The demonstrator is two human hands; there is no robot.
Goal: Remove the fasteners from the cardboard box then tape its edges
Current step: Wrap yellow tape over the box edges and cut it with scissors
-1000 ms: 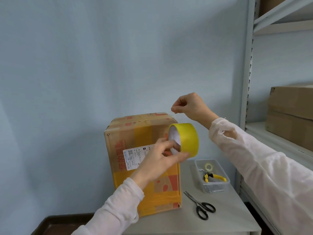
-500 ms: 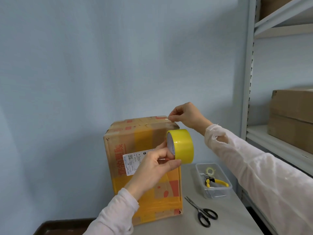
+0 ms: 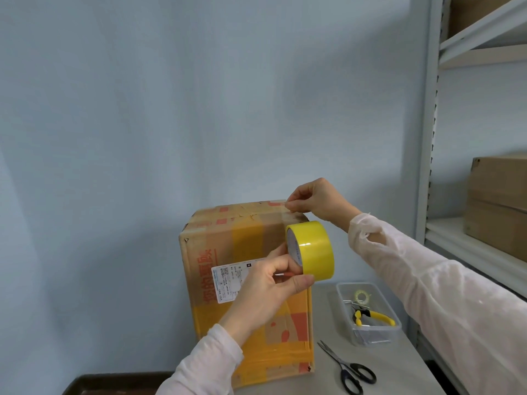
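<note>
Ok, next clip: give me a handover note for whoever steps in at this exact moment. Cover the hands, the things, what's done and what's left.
Left hand: grip on the yellow tape roll, held at the cardboard box's upper right corner.
Right hand: pinches what looks like the tape end at the box's top right edge.
Things: the box stands upright on the table, with scissors lying to its right. Yellow-handled pliers are in the clear container.
Done: cannot tell whether the fasteners are out.
Left: probably press this strip down, cut it, then tape the remaining edges.
</note>
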